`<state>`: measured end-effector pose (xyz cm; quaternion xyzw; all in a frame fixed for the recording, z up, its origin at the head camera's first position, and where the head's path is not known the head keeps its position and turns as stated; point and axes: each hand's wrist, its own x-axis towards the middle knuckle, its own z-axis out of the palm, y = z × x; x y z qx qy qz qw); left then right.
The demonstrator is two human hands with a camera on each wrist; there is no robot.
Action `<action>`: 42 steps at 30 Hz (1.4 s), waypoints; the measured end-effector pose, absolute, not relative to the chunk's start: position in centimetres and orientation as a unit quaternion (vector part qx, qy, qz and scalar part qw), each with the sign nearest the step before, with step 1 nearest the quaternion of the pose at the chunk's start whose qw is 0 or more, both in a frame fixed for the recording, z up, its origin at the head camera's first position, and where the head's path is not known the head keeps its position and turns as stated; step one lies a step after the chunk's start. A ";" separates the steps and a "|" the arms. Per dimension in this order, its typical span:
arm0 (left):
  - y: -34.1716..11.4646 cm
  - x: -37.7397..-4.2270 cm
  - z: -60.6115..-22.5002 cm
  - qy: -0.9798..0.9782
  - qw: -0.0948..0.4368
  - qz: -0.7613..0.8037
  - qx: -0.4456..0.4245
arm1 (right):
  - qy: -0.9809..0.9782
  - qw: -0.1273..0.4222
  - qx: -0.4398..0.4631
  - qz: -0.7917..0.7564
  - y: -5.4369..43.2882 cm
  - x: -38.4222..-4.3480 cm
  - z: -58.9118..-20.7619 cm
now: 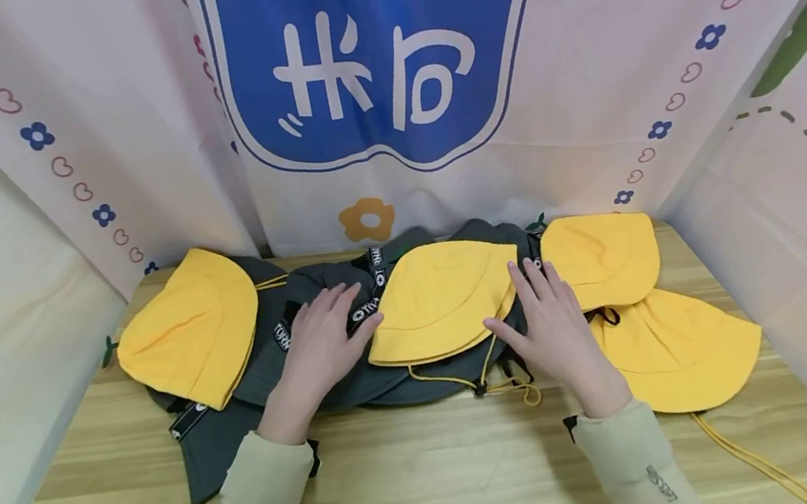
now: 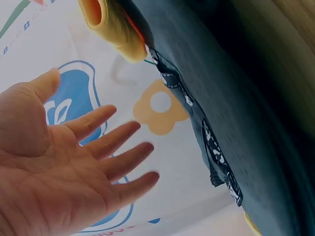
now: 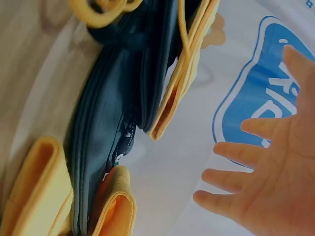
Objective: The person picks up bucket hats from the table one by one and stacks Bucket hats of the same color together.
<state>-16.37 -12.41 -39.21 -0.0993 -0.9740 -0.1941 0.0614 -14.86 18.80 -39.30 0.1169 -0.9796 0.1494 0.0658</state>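
Both hands are over a row of folded bucket hats, fingers spread and nothing held. In the head view the left hand [image 1: 322,348] is above the dark grey hats [image 1: 254,388], left of the middle yellow hat [image 1: 447,297]. The right hand [image 1: 550,326] is at that hat's right edge. Each wrist view shows a gap between the palm and the hats: the left palm [image 2: 64,167] faces a dark hat [image 2: 216,88], and the right palm [image 3: 270,172] stands apart from the yellow brim [image 3: 179,78]. A yellow cord [image 1: 449,378] trails from the middle hat.
Another yellow hat [image 1: 194,328] lies on dark hats at the left. Two more, an upper yellow hat [image 1: 601,257] and a lower yellow hat [image 1: 680,352], lie at the right. The wooden table [image 1: 447,482] ends at a printed curtain [image 1: 154,131] behind.
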 end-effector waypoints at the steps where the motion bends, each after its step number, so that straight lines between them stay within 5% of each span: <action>1: -12.3 -16.4 -39.2 -0.973 0.058 -0.200 -0.100 | -0.980 0.070 0.122 0.144 18.9 -15.2 -39.3; 12: -11.1 -16.8 -39.6 -0.966 -0.036 -0.238 -0.090 | -0.973 0.067 0.177 0.135 19.1 -19.9 -39.5; 42: -10.5 -17.6 -41.0 -0.938 -0.089 -0.331 -0.058 | -0.962 -0.030 0.085 0.259 20.2 -25.0 -41.3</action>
